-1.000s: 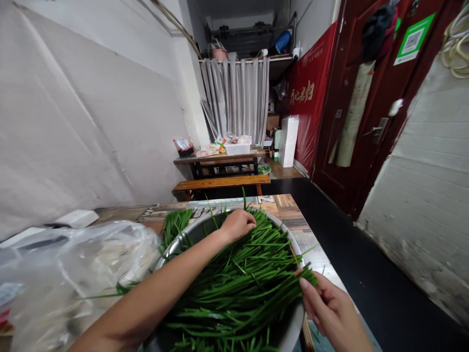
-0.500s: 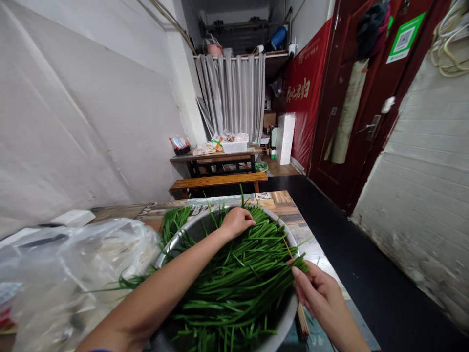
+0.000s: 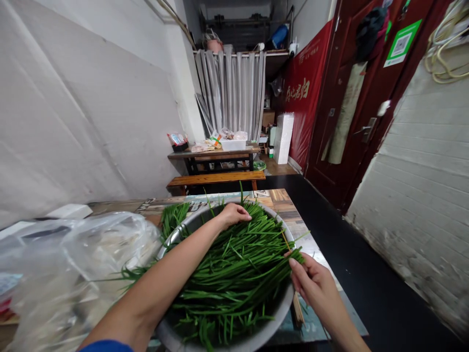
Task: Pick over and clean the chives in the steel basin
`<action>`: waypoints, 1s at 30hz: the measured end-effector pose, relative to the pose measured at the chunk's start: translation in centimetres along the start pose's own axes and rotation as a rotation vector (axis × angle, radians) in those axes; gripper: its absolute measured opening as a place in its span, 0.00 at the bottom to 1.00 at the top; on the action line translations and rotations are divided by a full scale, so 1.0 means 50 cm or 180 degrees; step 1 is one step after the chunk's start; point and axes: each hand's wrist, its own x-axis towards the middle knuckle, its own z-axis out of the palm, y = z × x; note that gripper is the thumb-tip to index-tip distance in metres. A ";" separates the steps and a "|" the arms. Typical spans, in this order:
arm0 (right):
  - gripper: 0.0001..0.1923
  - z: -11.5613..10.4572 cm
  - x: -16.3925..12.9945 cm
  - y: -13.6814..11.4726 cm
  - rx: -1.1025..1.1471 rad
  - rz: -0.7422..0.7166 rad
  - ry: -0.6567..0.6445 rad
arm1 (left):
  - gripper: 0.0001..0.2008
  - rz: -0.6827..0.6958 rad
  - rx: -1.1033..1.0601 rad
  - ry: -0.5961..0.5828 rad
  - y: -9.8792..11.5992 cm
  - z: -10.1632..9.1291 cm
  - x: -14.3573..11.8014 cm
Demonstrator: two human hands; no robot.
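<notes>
A large metal bowl [image 3: 269, 337] is heaped with long green Chinese chives [image 3: 234, 266], lying mostly crosswise. My left hand [image 3: 233, 215] reaches over the bowl's far side, fingertips pinched together just above the chives; what they pinch is too small to make out. At the right rim, my right hand [image 3: 311, 276] grips the cut ends of a bunch of chives between thumb and fingers. A thin wooden skewer [image 3: 286, 240] slants from those fingers across the chives. Below the right hand, a bundle of skewers [image 3: 297, 310] lies beside the bowl.
More chives [image 3: 174, 217] lie on the table [image 3: 282, 205] behind the bowl's left rim. Crumpled clear plastic bags [image 3: 110, 244] cover the left side. Beyond stand a wooden bench [image 3: 220, 179] and a second table with a white tub [image 3: 234, 144]. A red door [image 3: 344, 98] is on the right.
The view has shifted slightly. My left hand has moved a little back and left over the chives, still pinched. My right hand keeps its grip at the rim.
</notes>
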 end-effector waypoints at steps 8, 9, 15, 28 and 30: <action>0.17 0.000 0.003 -0.007 0.0108 0.0105 -0.0001 | 0.06 0.1156 -0.0236 0.0145 0.073 0.013 -0.056; 0.16 0.001 0.003 -0.013 0.0158 0.0150 -0.0027 | 0.07 0.1095 -0.0486 0.0105 0.084 0.017 -0.069; 0.17 0.015 0.013 -0.050 0.0403 0.0319 -0.0104 | 0.13 0.0422 -0.1510 -0.0592 0.144 0.040 -0.155; 0.19 0.016 0.026 -0.047 0.0719 0.0535 0.0006 | 0.13 0.0199 -0.1707 -0.0414 0.164 0.070 -0.175; 0.19 0.017 0.025 -0.051 0.0710 0.0525 0.0025 | 0.12 0.0194 -0.1732 -0.0373 0.167 0.070 -0.178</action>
